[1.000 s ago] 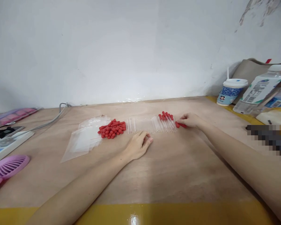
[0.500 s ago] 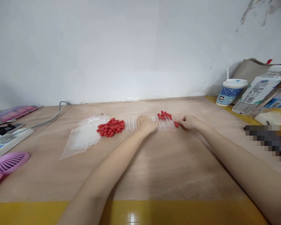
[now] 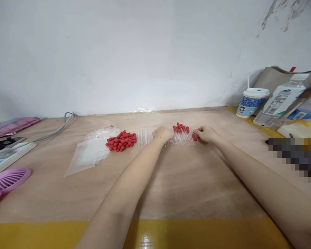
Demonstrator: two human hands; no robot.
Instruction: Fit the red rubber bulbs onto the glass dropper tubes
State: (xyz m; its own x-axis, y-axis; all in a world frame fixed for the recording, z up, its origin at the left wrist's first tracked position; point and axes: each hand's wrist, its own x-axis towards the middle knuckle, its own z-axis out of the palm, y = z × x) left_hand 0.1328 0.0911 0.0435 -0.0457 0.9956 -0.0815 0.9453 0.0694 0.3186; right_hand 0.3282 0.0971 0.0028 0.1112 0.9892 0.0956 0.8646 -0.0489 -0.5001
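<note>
My left hand [image 3: 162,133] is over the middle of a row of clear thin tubes [image 3: 144,138]. Its fingers are curled down, and their tips are hidden behind the hand. At the row's right end, several tubes [image 3: 181,137] carry red rubber bulbs [image 3: 180,128], like droppers. My right hand [image 3: 206,134] is just right of them with thumb and fingers pinched together; whatever is between the tips is too small to make out. Right by those fingertips lies a single red bulb [image 3: 194,137]. A pile of loose red bulbs [image 3: 121,141] sits left of the tubes.
Clear plastic bags [image 3: 89,148] lie fanned out left of the pile. At the far left are a pink fan [image 3: 11,180], a cable [image 3: 55,133] and a phone [image 3: 7,141]. A paper cup [image 3: 251,103] and a bottle [image 3: 280,102] stand at the right by the wall.
My left hand has shifted slightly, its forearm now farther right. My right fingertips have moved a little up and left, beside the single red bulb. The whole view has drifted slightly.
</note>
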